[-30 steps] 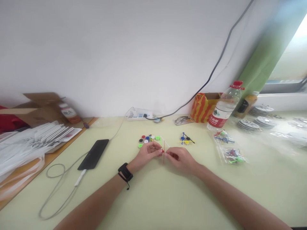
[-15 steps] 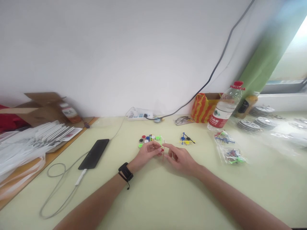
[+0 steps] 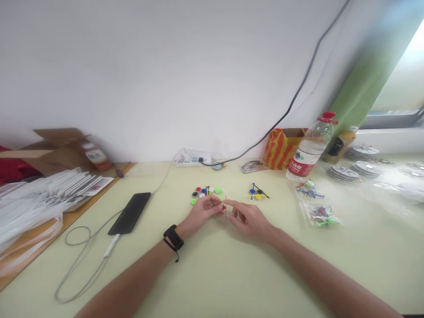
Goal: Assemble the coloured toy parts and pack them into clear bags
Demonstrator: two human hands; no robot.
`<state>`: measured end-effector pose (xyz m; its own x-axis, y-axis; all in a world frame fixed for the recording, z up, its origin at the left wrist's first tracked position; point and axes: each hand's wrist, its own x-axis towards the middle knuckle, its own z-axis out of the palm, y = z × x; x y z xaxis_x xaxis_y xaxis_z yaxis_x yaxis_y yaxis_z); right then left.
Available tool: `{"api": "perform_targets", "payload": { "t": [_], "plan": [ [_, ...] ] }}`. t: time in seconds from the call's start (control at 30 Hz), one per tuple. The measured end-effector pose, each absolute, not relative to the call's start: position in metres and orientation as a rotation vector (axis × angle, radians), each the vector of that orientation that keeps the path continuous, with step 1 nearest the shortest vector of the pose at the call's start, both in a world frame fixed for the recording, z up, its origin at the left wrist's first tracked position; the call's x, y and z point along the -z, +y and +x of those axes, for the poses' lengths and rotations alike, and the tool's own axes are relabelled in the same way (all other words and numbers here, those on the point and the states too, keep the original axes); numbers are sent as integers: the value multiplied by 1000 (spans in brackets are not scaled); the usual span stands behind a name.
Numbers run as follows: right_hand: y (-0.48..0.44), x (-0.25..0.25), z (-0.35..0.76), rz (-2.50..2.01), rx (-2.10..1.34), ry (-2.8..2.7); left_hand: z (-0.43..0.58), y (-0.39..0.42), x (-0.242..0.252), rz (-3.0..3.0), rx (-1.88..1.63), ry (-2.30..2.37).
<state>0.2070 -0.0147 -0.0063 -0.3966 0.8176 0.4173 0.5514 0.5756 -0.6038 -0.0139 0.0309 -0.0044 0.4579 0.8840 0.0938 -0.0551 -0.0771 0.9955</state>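
Note:
My left hand [image 3: 203, 211], with a dark watch on the wrist, pinches a small red plastic piece [image 3: 224, 207] between thumb and fingertips. Beside those fingertips a thin reddish stick [image 3: 225, 217] appears edge-on, running up and down; how it joins the red piece is too small to tell. My right hand [image 3: 251, 218] faces it with the index finger stretched to the stick's upper part and the thumb apart below. Just behind my left hand lie several coloured discs [image 3: 211, 190]. Blue, black and yellow parts [image 3: 253, 192] lie farther right.
A black phone [image 3: 130, 213] on a grey cable lies at left, near white packets [image 3: 73, 187]. Clear bags of coloured parts [image 3: 322, 215] lie at right, before a large water bottle [image 3: 307, 152]. A power strip [image 3: 193, 159] sits by the wall.
The thin stick by my left fingertips stands slightly more upright and looks fainter. Both hands keep almost the same place and pose.

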Motion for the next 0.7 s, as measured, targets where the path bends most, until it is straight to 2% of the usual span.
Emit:
{"api": "perform_targets", "payload": {
  "t": [0.17,0.7],
  "plan": [
    [-13,6,208,-1076,-344,-2184,-13,32,6,1435,-942,803],
    [-16,5,206,-1042,-391,-2183,-13,31,4,1427,-929,795]
  ]
}}
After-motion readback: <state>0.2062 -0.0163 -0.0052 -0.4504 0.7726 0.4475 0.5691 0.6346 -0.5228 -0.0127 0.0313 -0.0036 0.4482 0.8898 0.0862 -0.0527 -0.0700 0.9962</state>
